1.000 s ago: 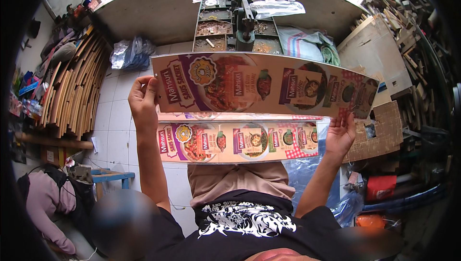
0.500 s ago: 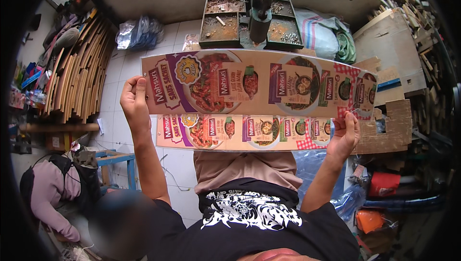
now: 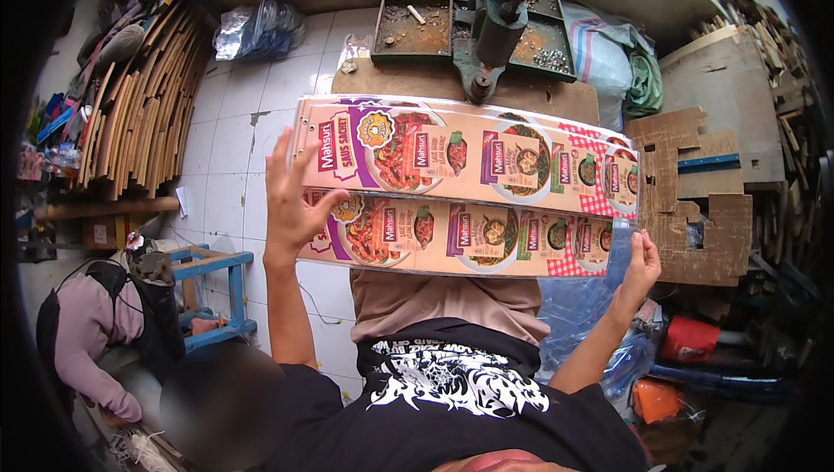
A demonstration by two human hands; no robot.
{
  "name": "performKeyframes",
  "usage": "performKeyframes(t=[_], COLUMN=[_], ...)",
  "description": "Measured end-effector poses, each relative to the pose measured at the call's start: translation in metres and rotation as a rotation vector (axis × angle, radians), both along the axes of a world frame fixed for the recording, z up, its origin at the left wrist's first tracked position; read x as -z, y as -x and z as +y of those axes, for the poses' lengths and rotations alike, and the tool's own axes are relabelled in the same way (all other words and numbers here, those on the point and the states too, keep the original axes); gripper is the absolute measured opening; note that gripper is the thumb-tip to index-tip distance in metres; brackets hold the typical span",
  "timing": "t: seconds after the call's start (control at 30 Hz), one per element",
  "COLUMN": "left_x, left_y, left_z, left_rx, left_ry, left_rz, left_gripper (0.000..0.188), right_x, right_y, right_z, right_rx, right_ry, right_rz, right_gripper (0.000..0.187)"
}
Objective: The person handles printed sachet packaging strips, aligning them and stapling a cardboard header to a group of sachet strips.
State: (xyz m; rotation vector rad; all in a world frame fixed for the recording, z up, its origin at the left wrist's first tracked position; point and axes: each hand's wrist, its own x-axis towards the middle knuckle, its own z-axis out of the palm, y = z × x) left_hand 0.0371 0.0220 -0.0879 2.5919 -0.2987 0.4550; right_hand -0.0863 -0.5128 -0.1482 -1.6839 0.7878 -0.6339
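Observation:
A long printed plastic-coated banner strip [image 3: 460,155] with food pictures lies crosswise in front of me, on what looks like a pile of similar strips. Closer to my body, a second matching strip [image 3: 469,236] lies over my lap, partly under the upper one. My left hand [image 3: 294,198] is open at their left ends, fingers spread and thumb over the lower strip. My right hand [image 3: 641,265] is closed in a pinch just below the upper strip's right corner; what its fingertips hold, if anything, is too small to make out.
Ahead stands a dark green hand press [image 3: 497,42] with trays of small metal parts [image 3: 415,29] on a wooden bench [image 3: 365,81]. Cut boards [image 3: 695,185] lie to the right, stacked wooden slats [image 3: 143,116] to the left. Another person [image 3: 104,333] sits near a blue stool frame [image 3: 234,294].
The upper strip, lifted between both hands before, has been lowered onto the pile. My left hand has opened and moved right; my right hand has shifted slightly down and right.

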Motion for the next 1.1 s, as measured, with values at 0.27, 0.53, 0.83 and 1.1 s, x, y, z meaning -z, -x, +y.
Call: performKeyframes(t=[0.27, 0.53, 0.83, 1.1], left_x=[0.019, 0.011, 0.015, 0.017], left_y=[-0.005, -0.012, -0.016, -0.012], left_z=[0.011, 0.012, 0.012, 0.006], left_rx=[0.046, -0.01, 0.002, -0.029], left_ry=[-0.085, 0.121, 0.208, 0.215], left_rz=[0.148, 0.171, 0.199, 0.168], left_gripper=[0.068, 0.061, 0.07, 0.069], right_x=[0.009, -0.013, -0.003, 0.007], right_y=[-0.029, -0.042, -0.051, -0.056], right_z=[0.002, 0.016, 0.023, 0.018], right_rx=[0.013, 0.033, -0.047, -0.024], right_ry=[-0.325, -0.364, -0.258, -0.268], right_rz=[-0.248, -0.346, -0.316, -0.324], right_gripper=[0.019, 0.015, 0.016, 0.016])
